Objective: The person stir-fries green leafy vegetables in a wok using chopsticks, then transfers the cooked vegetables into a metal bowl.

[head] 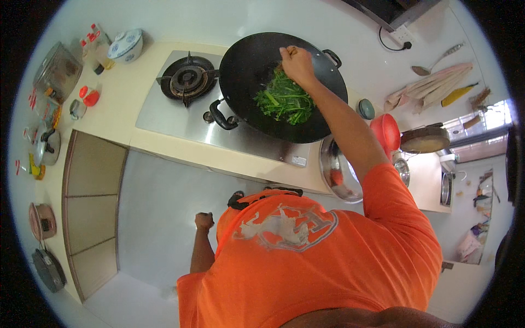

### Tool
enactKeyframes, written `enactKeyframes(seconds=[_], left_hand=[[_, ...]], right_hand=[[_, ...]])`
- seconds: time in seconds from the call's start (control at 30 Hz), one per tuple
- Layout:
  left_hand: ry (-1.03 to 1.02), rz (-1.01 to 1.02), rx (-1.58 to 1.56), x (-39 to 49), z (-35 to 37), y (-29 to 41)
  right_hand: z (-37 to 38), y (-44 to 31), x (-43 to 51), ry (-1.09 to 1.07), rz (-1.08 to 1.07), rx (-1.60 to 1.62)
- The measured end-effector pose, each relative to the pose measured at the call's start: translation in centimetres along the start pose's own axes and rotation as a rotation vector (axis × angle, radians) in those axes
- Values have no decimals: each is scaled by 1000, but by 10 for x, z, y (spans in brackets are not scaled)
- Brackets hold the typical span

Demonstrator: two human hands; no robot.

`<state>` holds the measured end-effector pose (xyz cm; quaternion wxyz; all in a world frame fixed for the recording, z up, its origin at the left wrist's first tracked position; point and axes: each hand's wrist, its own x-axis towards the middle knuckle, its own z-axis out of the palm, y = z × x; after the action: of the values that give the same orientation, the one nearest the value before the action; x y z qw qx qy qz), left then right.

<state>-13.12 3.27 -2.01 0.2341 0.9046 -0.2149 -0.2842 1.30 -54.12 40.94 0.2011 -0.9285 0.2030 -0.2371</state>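
Note:
A large black wok [246, 74] with two loop handles rests on the right side of a steel gas hob [160, 117]. Chopped leafy greens [287, 100] lie in a heap inside it. Over the far edge of the greens is my right hand [297, 61], its fingers closed together at something brownish; what it is, I cannot tell. My left hand [204, 220] hangs low beside my body, away from the counter, curled closed with no object visible in it.
Left of the wok is a bare burner [187, 80]. A lidded patterned bowl [125, 46], bottles [98, 49] and jars [78, 109] stand on the left counter. At the right are a steel basin [340, 172], a red plastic bowl [385, 130] and a hanging cloth [430, 86].

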Motion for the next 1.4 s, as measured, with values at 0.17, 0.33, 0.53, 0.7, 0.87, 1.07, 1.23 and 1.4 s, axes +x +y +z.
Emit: enactKeyframes(seconds=[0.17, 0.33, 0.53, 0.7, 0.87, 1.07, 1.23, 1.4], left_hand=[[-101, -135, -19, 2, -14, 10], [-12, -49, -80, -7, -2, -2], [-99, -419, -392, -7, -43, 55], [-58, -462, -575, 6, -26, 31], [-97, -381, -517, 18, -43, 51], [-65, -124, -411, 16, -20, 11], [-81, -402, -507, 16, -36, 43], [-166, -277, -234, 6, -47, 52]], right_hand=[[19, 22, -12, 39, 101, 100], [-1, 26, -24, -205, 170, 28], [-16, -14, -48, -283, 268, 542], [-5, 24, -58, -216, -8, 205], [-37, 2, -78, -261, 109, 507], [-13, 20, -73, -255, -6, 202], [-86, 4, -93, -439, -66, 235], [-67, 33, -102, -590, -59, 209]])
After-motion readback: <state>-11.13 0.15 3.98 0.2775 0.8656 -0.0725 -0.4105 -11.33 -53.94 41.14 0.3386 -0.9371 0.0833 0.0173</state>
